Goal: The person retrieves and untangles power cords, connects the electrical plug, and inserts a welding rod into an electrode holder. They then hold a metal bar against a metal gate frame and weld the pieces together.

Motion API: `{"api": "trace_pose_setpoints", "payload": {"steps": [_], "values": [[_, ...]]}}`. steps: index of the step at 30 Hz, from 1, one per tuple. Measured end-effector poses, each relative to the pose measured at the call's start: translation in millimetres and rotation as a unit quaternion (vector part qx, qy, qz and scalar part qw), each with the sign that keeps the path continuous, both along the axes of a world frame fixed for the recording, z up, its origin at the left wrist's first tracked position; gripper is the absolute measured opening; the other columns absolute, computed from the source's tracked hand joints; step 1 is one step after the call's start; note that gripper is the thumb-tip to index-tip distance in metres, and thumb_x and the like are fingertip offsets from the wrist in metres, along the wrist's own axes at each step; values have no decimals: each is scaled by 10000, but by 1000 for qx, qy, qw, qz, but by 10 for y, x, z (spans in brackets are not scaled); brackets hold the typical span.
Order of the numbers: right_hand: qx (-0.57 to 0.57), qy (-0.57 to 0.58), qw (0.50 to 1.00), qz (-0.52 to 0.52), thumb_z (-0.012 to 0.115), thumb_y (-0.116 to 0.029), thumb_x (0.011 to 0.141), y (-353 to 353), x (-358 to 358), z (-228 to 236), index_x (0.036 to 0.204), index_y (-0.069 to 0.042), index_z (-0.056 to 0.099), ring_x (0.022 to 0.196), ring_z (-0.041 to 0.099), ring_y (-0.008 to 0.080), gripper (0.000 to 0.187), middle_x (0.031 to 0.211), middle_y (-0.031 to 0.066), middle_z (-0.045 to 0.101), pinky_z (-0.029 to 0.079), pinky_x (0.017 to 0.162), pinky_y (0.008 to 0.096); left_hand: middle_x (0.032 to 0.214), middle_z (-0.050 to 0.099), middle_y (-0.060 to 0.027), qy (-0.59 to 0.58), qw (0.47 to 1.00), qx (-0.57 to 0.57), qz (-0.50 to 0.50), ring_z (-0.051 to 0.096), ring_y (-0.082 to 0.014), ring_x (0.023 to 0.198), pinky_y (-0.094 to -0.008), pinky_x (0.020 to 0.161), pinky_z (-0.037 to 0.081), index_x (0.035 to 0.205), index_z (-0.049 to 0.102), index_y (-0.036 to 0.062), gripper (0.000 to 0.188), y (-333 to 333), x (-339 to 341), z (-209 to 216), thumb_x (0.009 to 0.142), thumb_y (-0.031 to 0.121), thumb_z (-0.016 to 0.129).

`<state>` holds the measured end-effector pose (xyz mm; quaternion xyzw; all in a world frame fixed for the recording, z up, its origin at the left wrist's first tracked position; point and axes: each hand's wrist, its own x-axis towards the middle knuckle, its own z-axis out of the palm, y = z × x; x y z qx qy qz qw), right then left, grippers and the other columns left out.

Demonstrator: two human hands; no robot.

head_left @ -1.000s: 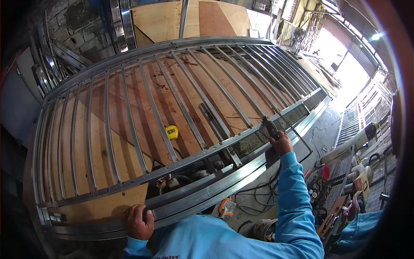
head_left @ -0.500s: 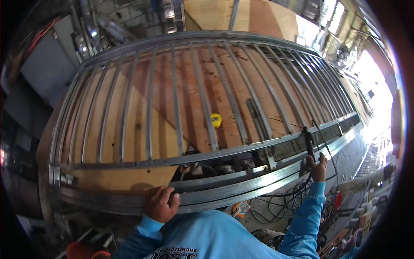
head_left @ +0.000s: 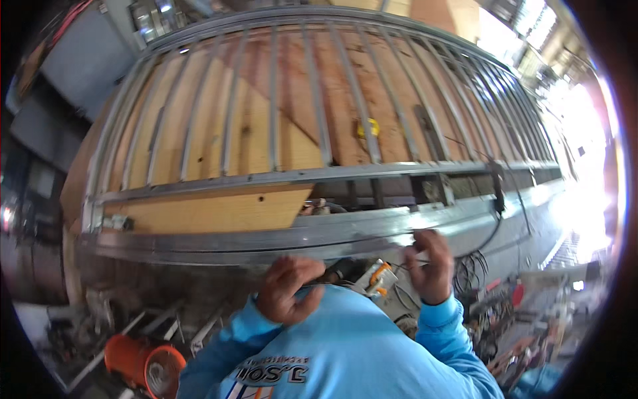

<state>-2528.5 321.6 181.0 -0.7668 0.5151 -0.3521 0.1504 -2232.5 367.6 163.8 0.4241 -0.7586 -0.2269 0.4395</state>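
Note:
My left hand (head_left: 290,287) hovers close to my body, just below the near rail of a metal frame (head_left: 266,243). Its fingers are loosely bent, the thumb apart, with nothing visible in it. My right hand (head_left: 432,266) is raised near the same rail with fingers and thumb apart, holding nothing; whether its fingertips touch the rail I cannot tell. On the frame's right part rests what looks like a black welding electrode holder (head_left: 496,187), a cable hanging from it. Beyond the crossbars, a yellow tape measure (head_left: 369,128) lies on the plywood (head_left: 292,143).
An orange cylindrical machine (head_left: 143,366) stands on the floor at lower left. Coiled black cable (head_left: 470,267) and an orange-and-white item (head_left: 377,277) lie below the frame. Clutter fills the lower right. A grey cabinet (head_left: 86,70) stands at upper left.
My left hand has come off the near rail, moving right toward my body. My right hand has moved left, away from the black holder. The view has tilted down.

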Motion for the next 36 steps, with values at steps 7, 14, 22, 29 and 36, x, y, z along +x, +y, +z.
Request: {"api": "trace_pose_setpoints", "payload": {"steps": [7, 14, 22, 29, 36], "values": [[304, 192, 926, 113, 668, -324, 815, 910, 168, -706, 1115, -43, 602, 842, 625, 400, 416, 933, 215, 628, 523, 722, 449, 1245, 586, -158, 10, 838, 541, -67, 565, -304, 1151, -357, 966, 449, 1265, 550, 68, 456, 1249, 883, -1911, 947, 393, 522], [272, 396, 836, 265, 572, -344, 839, 2362, -813, -2708, 1089, -112, 642, 943, 647, 339, 348, 1063, 129, 660, 540, 784, 426, 1286, 563, -183, -441, 629, 629, -118, 542, -346, 1176, -425, 998, 420, 1245, 595, 87, 566, 3246, 2135, -3968, 892, 518, 501], [408, 502, 733, 210, 530, -210, 837, 3517, -1879, -3710, 1023, -129, 679, 896, 673, 314, 252, 998, 140, 688, 555, 748, 432, 1169, 625, -204, -298, 596, 741, 79, 596, -359, 1090, -429, 942, 458, 1105, 662, 34, 450, 3304, 1792, -3413, 920, 387, 452], [422, 296, 857, -18, 560, -397, 860, 3333, -1319, -3435, 946, -59, 679, 877, 660, 361, 368, 947, 209, 683, 521, 724, 448, 1160, 631, -199, -319, 745, 584, 38, 581, -362, 1101, -418, 935, 455, 1103, 672, 84, 497, 3082, 1808, -3987, 881, 484, 478], [437, 337, 832, 48, 566, -387, 859, 3581, -1154, -3428, 1173, -167, 613, 1006, 607, 337, 387, 1133, 146, 611, 515, 819, 422, 922, 657, -161, -49, 799, 561, 211, 615, -293, 854, -423, 789, 484, 898, 647, 20, 409, 2721, 1865, -4145, 819, 420, 622]]}}
